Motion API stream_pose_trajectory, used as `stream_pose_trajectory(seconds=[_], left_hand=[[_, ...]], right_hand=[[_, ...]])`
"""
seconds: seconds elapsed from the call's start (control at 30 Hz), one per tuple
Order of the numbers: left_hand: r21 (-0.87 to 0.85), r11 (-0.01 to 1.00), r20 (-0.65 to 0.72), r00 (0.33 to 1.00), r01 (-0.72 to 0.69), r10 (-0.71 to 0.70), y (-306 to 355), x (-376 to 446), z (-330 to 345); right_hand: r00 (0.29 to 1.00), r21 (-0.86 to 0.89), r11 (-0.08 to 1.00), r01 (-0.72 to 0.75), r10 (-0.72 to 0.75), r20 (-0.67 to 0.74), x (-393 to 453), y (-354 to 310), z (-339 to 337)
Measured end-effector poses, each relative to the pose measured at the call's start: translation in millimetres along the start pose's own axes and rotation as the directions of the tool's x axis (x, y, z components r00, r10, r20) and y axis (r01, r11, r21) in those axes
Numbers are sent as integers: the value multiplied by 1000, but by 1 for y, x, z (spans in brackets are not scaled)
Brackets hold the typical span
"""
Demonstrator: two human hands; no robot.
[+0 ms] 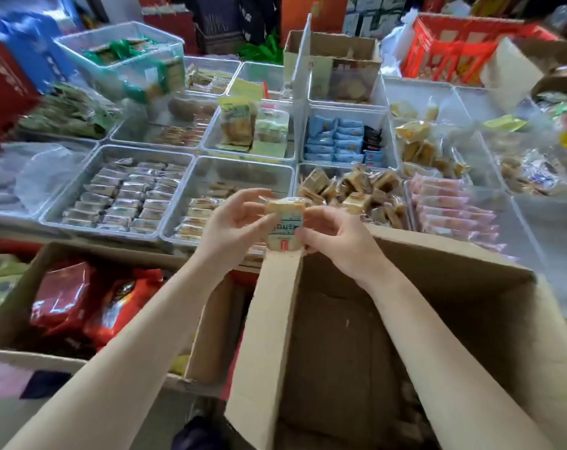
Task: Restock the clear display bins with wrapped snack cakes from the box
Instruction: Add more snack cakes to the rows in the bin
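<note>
We hold one snack cake in both hands, left hand and right hand pinching its sides. It stands tall above the box edge. The half-full bin sits just past our left hand.

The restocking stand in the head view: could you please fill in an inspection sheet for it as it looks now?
Surface: clear display bins stand edge to edge; the counter beneath is hidden.
Job's things: one wrapped snack cake is held above the front bin; the open cardboard box sits nearest the person, its contents too dark to tell.
Clutter: a second box with red packs at the left; loose plastic bag in a left bin.
Grippers: left hand and right hand both pinch the cake.
Cables: nothing seen.
Surroundings: red crate and stacked cartons behind; blurred.
</note>
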State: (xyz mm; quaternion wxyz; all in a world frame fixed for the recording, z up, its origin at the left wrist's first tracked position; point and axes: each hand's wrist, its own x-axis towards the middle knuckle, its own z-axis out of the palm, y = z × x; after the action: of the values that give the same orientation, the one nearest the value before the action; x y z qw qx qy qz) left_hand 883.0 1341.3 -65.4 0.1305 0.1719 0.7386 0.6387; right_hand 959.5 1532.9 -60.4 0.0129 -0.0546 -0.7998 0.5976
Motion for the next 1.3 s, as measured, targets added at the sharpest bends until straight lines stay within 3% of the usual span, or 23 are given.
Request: stream_pose_trajectory(seconds=[0.1, 0.2, 0.27, 0.33, 0.43, 0.57, 0.67, 0.73, 0.8, 1.0, 1.1, 1.23, 1.3], left_hand=[[112, 993, -132, 991, 35, -20, -50, 42, -83], [490, 866, -182, 983, 97, -7, -124, 84, -166], [718, 692, -67, 997, 67, -28, -172, 105, -201], [836, 549, 77, 991, -7, -106, -207, 117, -217], [885, 453, 182, 976, -108, -122, -235, 120, -220], [882, 463, 187, 967, -87, -174, -240, 120, -218], [885, 456, 186, 969, -93, -164, -242, 121, -218], [879, 467, 197, 966, -99, -167, -242, 121, -218], [873, 475, 210, 964, -109, -164, -243, 121, -219], [868, 486, 202, 967, -104, -154, -246, 121, -217], [866, 489, 199, 970, -106, -142, -247, 122, -216], [868, 486, 197, 970, -104, -143, -247, 121, -217], [870, 481, 200, 969, -108, -144, -246, 121, -217]], right_hand=[[997, -79, 997, 2, -7, -73, 57, -15, 54], [984, -179, 982, -60, 28, -175, 121, -15, 111], [970, -311, 945, -105, 28, -243, 167, -3, 147], [959, -468, 873, -136, -2, -282, 211, 14, 175], [959, -673, 719, -174, -30, -281, 263, 41, 201], [971, -819, 530, -220, 42, -234, 312, 66, 222], [975, -897, 417, -149, 213, -62, 335, 85, 241], [953, -868, 469, -164, 303, -16, 340, 94, 252], [939, -830, 505, -234, 338, -60, 337, 104, 262], [959, -914, 319, -252, 211, -191, 318, 132, 292], [944, -926, 271, -265, 269, -191, 327, 137, 290], [953, -928, 297, -225, 265, -146, 319, 135, 293], [965, -913, 359, -192, 239, -109, 313, 131, 292]])
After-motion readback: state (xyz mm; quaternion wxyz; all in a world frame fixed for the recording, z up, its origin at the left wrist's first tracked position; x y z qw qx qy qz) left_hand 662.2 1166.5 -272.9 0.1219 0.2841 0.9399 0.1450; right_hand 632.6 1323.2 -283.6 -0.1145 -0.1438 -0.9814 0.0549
